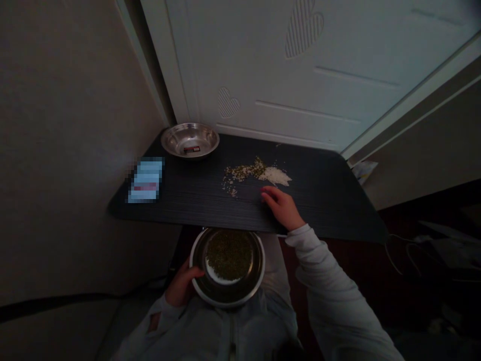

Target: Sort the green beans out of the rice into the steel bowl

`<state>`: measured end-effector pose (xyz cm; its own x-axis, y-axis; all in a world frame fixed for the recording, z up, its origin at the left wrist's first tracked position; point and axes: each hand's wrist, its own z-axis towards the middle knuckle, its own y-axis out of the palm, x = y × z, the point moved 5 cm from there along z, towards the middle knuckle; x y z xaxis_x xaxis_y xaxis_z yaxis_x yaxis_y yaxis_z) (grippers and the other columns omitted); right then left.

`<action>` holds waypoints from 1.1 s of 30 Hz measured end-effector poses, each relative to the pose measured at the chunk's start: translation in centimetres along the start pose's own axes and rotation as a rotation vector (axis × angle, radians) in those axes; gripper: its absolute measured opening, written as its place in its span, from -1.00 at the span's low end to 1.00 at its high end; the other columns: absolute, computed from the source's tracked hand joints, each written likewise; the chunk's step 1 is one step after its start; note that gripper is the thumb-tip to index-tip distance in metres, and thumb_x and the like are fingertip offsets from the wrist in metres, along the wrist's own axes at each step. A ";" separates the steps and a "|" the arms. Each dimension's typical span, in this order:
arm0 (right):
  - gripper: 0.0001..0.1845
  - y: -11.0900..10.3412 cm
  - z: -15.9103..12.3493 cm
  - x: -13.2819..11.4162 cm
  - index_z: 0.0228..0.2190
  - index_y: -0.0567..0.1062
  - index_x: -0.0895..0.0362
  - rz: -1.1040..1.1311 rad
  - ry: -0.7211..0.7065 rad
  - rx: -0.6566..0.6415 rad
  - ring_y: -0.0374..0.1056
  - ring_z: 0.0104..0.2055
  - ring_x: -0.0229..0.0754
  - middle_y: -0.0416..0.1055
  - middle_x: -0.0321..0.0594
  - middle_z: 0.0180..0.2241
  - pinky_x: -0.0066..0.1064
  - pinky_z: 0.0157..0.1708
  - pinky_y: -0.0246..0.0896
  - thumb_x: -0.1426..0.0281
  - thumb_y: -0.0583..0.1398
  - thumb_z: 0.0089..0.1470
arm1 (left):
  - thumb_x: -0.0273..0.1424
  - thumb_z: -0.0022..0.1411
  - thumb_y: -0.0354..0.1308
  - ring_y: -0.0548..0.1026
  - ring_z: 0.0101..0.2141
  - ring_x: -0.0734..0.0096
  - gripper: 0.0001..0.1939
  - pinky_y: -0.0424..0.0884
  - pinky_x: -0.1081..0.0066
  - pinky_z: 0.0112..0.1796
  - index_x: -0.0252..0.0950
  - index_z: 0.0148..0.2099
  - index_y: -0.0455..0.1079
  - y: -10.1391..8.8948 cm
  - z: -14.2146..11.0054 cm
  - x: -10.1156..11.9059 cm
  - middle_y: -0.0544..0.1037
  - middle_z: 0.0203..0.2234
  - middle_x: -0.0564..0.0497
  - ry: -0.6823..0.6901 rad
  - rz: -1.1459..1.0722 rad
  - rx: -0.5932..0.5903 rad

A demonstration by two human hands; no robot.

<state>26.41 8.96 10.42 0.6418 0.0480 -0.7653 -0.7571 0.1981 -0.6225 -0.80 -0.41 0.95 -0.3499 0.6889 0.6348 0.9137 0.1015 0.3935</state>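
My left hand grips the left rim of a steel bowl at my lap, thumb over the edge. Small green beans, probably mung beans, fill the bowl's middle, with a strip of white showing along their near side. My right hand is low over the dark table, its fingers curled and thumb and forefinger drawn together. Whatever they pinch, if anything, is too small to make out. Just beyond those fingertips lies a heap of white rice-like grains, and left of it spread mixed green and pale grains.
A second steel bowl, with a dark label inside, stands at the table's back left. A blurred-out, lit rectangle lies on the left side. Behind the table rises a white door; a wall is close on the left.
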 end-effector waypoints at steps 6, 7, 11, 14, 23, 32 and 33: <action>-0.72 0.7 0.2 -0.4 -0.23 0.47 0.10 -0.037 -0.017 -0.024 0.40 -0.38 -0.19 0.50 -0.23 -0.39 -0.37 -0.31 0.24 0.27 0.07 0.06 | -0.51 -0.32 0.18 0.53 -0.27 0.03 -0.38 0.38 0.24 -0.25 -0.37 -0.05 0.42 -0.2 0.1 0.0 0.64 -0.45 -0.07 0.010 -0.001 -0.012; -0.71 0.8 0.2 -0.5 -0.23 0.47 0.11 -0.045 -0.020 -0.025 0.40 -0.37 -0.18 0.50 -0.22 -0.38 -0.36 -0.31 0.24 0.26 0.07 0.06 | -0.51 -0.31 0.18 0.52 -0.27 0.02 -0.38 0.38 0.24 -0.25 -0.37 -0.05 0.42 -0.3 0.2 0.1 0.63 -0.45 -0.06 0.015 0.007 -0.012; -0.70 1.1 0.2 -0.8 -0.22 0.47 0.13 -0.065 -0.035 -0.039 0.40 -0.36 -0.17 0.50 -0.20 -0.38 -0.35 -0.31 0.23 0.26 0.06 0.07 | -0.51 -0.29 0.18 0.53 -0.26 0.03 -0.39 0.38 0.24 -0.24 -0.37 -0.04 0.42 -0.8 0.3 0.1 0.64 -0.45 -0.05 0.027 0.017 0.013; -0.72 1.4 0.1 -1.2 -0.23 0.47 0.11 -0.064 -0.050 -0.067 0.40 -0.37 -0.18 0.49 -0.23 -0.41 -0.36 -0.30 0.23 0.28 0.07 0.07 | -0.53 -0.29 0.18 0.53 -0.26 0.04 -0.39 0.37 0.22 -0.21 -0.36 -0.04 0.41 -1.1 0.5 0.2 0.64 -0.42 -0.04 0.034 -0.023 0.035; -0.76 2.6 -1.7 -3.1 -0.23 0.47 0.07 -0.022 -0.049 -0.216 0.42 -0.38 -0.20 0.50 -0.27 -0.42 -0.39 -0.33 0.23 0.30 0.09 0.08 | -0.53 -0.32 0.22 0.54 -0.30 0.04 -0.45 0.38 0.24 -0.26 -0.37 -0.12 0.46 -1.2 0.4 0.9 0.63 -0.46 -0.05 -0.013 0.003 0.036; -0.79 3.1 -3.4 -3.7 -0.26 0.48 0.06 -0.104 -0.077 -0.237 0.39 -0.41 -0.21 0.52 -0.29 -0.47 -0.36 -0.28 0.15 0.30 0.10 0.08 | -0.53 -0.35 0.21 0.53 -0.28 0.04 -0.36 0.37 0.25 -0.25 -0.34 -0.06 0.43 -0.4 0.3 1.3 0.63 -0.49 -0.03 0.011 0.003 0.031; -0.79 3.1 -3.4 -3.6 -0.26 0.48 0.07 -0.111 -0.078 -0.229 0.39 -0.41 -0.21 0.52 -0.29 -0.48 -0.36 -0.28 0.14 0.30 0.10 0.08 | -0.53 -0.35 0.21 0.53 -0.28 0.04 -0.36 0.37 0.25 -0.24 -0.34 -0.06 0.43 -0.3 0.3 1.3 0.63 -0.49 -0.03 0.011 0.001 0.026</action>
<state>21.29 6.05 10.70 0.7229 0.1152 -0.6813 -0.6840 -0.0204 -0.7292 -1.42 0.66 1.47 -0.3509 0.6813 0.6424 0.9192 0.1195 0.3753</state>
